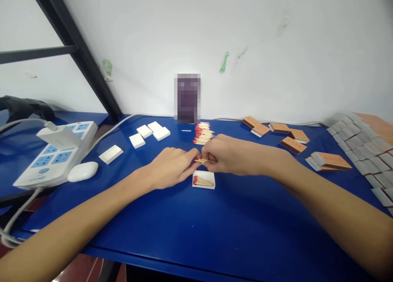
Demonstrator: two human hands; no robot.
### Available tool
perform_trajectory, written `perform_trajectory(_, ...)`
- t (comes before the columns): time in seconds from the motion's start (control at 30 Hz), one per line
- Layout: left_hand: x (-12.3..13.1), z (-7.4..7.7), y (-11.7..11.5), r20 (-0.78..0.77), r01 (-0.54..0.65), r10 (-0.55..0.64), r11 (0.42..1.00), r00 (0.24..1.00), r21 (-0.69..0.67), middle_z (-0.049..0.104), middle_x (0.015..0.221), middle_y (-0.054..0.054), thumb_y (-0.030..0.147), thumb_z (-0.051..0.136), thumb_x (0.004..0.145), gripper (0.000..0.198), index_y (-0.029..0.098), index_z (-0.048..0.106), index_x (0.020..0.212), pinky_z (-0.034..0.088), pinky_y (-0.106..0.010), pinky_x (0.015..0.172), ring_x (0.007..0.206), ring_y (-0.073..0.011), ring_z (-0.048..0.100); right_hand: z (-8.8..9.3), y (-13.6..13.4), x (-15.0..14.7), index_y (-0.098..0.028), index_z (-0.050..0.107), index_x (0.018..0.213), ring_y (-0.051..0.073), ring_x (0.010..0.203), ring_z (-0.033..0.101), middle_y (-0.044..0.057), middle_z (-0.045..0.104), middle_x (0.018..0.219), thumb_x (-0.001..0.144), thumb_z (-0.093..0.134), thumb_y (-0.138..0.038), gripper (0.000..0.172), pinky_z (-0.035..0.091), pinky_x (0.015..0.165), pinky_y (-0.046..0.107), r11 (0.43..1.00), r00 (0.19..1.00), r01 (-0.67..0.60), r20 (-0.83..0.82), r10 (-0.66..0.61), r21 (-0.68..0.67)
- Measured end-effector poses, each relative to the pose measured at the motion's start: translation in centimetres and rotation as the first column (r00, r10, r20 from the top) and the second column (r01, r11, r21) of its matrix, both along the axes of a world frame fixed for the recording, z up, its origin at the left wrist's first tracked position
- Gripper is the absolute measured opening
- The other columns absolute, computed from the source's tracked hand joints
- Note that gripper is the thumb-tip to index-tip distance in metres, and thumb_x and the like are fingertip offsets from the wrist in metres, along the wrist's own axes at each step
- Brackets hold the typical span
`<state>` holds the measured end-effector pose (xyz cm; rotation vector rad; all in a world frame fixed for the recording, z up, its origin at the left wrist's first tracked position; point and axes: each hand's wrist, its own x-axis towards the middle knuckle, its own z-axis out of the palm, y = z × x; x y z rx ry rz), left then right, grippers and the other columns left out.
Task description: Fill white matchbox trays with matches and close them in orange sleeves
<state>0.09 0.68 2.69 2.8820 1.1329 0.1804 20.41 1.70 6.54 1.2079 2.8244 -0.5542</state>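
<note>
Between my two hands, just above an open tray, are a few red-tipped matches [202, 161]. My right hand [225, 155] is closed on their pale stick ends. The fingertips of my left hand [175, 167] pinch at the red-headed ends. Below them on the table lies a white matchbox tray [211, 176] with several matches [203, 181] in it, heads to the left. Behind my hands is a loose pile of matches [203, 133], partly hidden by my right hand.
On the blue table [196, 224], white trays [153, 130] lie to the left and orange matchbox sleeves [293, 144] to the right. A stack of boxes [365, 151] fills the right edge. A power strip [55, 155] and a white earbud case [82, 172] are at left.
</note>
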Motion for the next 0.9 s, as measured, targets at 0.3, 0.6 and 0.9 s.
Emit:
perform_trajectory(0.3,-0.3,-0.1,-1.2,0.126,0.137,-0.115,0.973,0.985,-0.186,0.049,0.055,0.005,0.032,0.048,0.091,0.019,0.018,0.059,0.084,0.028,-0.024,0.048,0.047,-0.0091,0.044,0.3,-1.5,-0.4,-0.018,0.051,0.062,0.007,0.045,0.030,-0.003,0.048,0.054,0.088,0.053,-0.038,0.033,0.021,0.046,0.027,0.972,0.998,-0.012,0.061,0.027,-0.233)
perform_trajectory(0.6,-1.3,-0.8,-0.5,0.277,0.227,-0.197,0.970,0.941,-0.084,0.055,0.066,0.004,0.051,0.060,0.080,0.038,0.019,0.062,0.101,0.037,-0.025,0.055,0.057,-0.0108,0.050,-0.1,-1.4,-0.4,-0.018,0.051,0.058,0.007,0.045,0.029,-0.004,0.043,0.050,0.086,0.057,-0.034,0.032,0.020,0.047,0.027,0.979,0.999,-0.001,0.041,0.009,-0.204)
perform_trajectory(0.9,-1.4,-1.3,-0.1,0.268,0.284,-0.263,0.958,0.927,-0.045,0.063,0.087,-0.003,0.046,0.062,0.081,0.033,0.018,0.062,0.098,0.045,-0.029,0.067,0.076,-0.0161,0.057,0.2,-1.5,0.1,-0.020,0.065,0.077,0.011,0.053,0.045,0.003,0.061,0.073,0.082,0.057,-0.030,0.014,0.026,0.047,0.027,0.976,0.997,0.026,0.071,-0.011,-0.214)
